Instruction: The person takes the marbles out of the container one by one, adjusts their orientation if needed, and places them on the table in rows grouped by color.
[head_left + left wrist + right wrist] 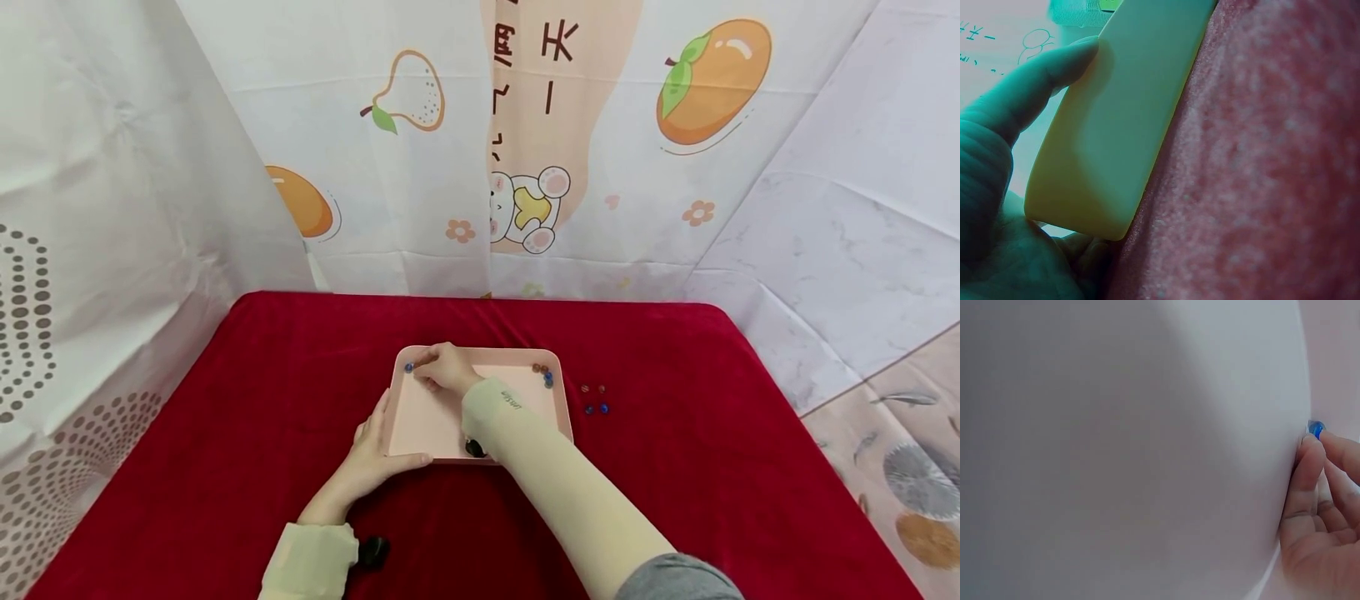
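While your right grip [444, 368] is right at the blue marble [1317, 429] in the far-left corner of the pink tray [420, 425], I can't tell if it's actually pinching it. Lopsided pressure could send it rolling, and if your left grip [367, 461], spread around the near-left corner, pushes unevenly, the tray might skid.

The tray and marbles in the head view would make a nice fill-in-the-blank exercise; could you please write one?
1. The tray lies on a cloth coloured ____.
2. The left hand holds the tray's near ____ corner.
3. The marble at the right hand's fingertips is ____.
4. On the cloth, the loose marbles number ____.

Missing words: red; left; blue; four.
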Action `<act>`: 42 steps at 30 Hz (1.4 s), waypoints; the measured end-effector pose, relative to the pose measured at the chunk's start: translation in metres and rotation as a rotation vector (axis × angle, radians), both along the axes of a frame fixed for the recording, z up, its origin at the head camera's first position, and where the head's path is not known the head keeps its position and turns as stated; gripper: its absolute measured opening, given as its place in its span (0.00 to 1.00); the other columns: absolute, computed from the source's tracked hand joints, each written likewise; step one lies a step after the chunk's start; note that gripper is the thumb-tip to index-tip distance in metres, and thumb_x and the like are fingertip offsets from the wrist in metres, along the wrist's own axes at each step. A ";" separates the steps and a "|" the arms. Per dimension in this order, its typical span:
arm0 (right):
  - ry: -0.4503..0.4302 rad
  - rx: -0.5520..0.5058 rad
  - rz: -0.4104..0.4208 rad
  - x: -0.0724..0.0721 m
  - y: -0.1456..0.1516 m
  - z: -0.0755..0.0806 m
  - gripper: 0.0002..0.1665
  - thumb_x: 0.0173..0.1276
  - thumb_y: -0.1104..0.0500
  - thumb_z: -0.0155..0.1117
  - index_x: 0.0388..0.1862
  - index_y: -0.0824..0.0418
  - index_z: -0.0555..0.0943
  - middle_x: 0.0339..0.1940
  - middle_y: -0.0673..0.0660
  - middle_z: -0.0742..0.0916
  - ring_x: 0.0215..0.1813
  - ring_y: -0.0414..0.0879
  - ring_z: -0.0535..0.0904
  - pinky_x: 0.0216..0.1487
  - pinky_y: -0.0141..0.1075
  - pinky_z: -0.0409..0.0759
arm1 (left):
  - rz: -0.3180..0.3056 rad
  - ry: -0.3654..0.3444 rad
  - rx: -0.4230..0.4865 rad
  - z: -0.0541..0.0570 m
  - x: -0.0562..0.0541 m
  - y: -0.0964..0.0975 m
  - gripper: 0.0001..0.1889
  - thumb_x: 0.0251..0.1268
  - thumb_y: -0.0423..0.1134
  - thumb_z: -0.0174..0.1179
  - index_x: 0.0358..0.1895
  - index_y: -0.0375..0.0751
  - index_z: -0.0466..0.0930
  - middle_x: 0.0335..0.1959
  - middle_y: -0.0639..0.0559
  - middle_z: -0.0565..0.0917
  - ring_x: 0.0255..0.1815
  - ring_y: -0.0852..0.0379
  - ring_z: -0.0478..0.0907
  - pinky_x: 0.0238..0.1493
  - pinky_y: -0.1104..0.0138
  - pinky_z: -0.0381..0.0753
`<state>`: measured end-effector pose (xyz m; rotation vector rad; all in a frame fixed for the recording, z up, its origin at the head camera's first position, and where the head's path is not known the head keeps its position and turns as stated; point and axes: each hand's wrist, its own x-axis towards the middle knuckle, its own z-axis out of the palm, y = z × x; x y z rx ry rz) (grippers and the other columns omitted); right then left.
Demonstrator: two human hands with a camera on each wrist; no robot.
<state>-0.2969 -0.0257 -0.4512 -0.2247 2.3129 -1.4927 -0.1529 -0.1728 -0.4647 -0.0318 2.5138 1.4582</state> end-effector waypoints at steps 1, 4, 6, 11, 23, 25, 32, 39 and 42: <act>0.004 0.007 -0.009 0.000 -0.001 0.000 0.08 0.65 0.65 0.69 0.43 0.65 0.86 0.21 0.53 0.81 0.21 0.40 0.73 0.24 0.26 0.74 | 0.001 0.000 0.002 0.000 0.000 0.000 0.67 0.48 0.55 0.76 0.81 0.52 0.31 0.79 0.35 0.46 0.76 0.40 0.42 0.70 0.36 0.54; 0.010 0.021 -0.026 0.001 -0.002 0.000 0.08 0.64 0.64 0.70 0.42 0.64 0.86 0.21 0.52 0.81 0.21 0.39 0.73 0.24 0.26 0.74 | 0.002 0.001 0.008 -0.001 0.000 0.000 0.67 0.48 0.55 0.76 0.81 0.52 0.31 0.79 0.36 0.46 0.76 0.40 0.42 0.70 0.35 0.54; 0.021 0.039 -0.030 0.002 -0.003 0.001 0.07 0.64 0.63 0.71 0.40 0.63 0.87 0.20 0.52 0.81 0.20 0.40 0.73 0.23 0.26 0.73 | -0.002 0.004 0.006 -0.001 0.000 0.000 0.66 0.48 0.55 0.76 0.81 0.52 0.31 0.80 0.35 0.45 0.76 0.39 0.42 0.70 0.35 0.54; 0.053 0.102 -0.023 0.003 -0.004 0.001 0.05 0.64 0.62 0.71 0.37 0.61 0.88 0.18 0.50 0.79 0.19 0.39 0.71 0.22 0.26 0.72 | -0.004 0.014 0.005 -0.002 0.000 0.000 0.66 0.48 0.54 0.76 0.81 0.51 0.31 0.79 0.36 0.46 0.76 0.39 0.42 0.70 0.35 0.54; 0.082 0.138 -0.013 0.002 -0.005 0.000 0.04 0.65 0.62 0.70 0.35 0.63 0.87 0.16 0.50 0.79 0.18 0.38 0.72 0.21 0.26 0.72 | 0.001 0.015 -0.006 -0.002 0.000 0.000 0.67 0.47 0.54 0.76 0.81 0.50 0.31 0.79 0.35 0.46 0.76 0.39 0.42 0.70 0.36 0.54; 0.084 0.149 -0.008 0.001 -0.004 0.001 0.05 0.65 0.61 0.70 0.35 0.63 0.87 0.16 0.50 0.79 0.17 0.38 0.72 0.21 0.26 0.72 | 0.000 0.014 -0.006 -0.002 0.000 0.000 0.67 0.48 0.54 0.76 0.81 0.51 0.31 0.79 0.35 0.46 0.77 0.39 0.42 0.70 0.36 0.54; 0.065 0.125 0.008 0.002 0.000 0.003 0.07 0.63 0.58 0.73 0.33 0.62 0.88 0.18 0.50 0.82 0.19 0.38 0.74 0.23 0.26 0.73 | 0.005 0.012 0.001 -0.003 0.001 0.001 0.67 0.47 0.54 0.76 0.81 0.52 0.32 0.79 0.37 0.47 0.76 0.40 0.43 0.70 0.36 0.55; 0.032 0.064 0.008 -0.001 0.004 0.005 0.06 0.62 0.58 0.73 0.32 0.61 0.87 0.25 0.52 0.87 0.25 0.39 0.79 0.30 0.28 0.80 | 0.002 -0.001 0.012 -0.001 0.000 0.000 0.67 0.48 0.54 0.76 0.81 0.53 0.30 0.80 0.37 0.45 0.76 0.40 0.42 0.70 0.35 0.53; 0.009 0.028 0.007 -0.002 0.005 0.005 0.05 0.62 0.60 0.73 0.33 0.61 0.87 0.28 0.54 0.89 0.27 0.40 0.82 0.32 0.31 0.84 | -0.003 -0.001 0.013 0.000 0.001 0.000 0.67 0.48 0.54 0.76 0.81 0.53 0.30 0.80 0.37 0.45 0.76 0.40 0.42 0.70 0.35 0.53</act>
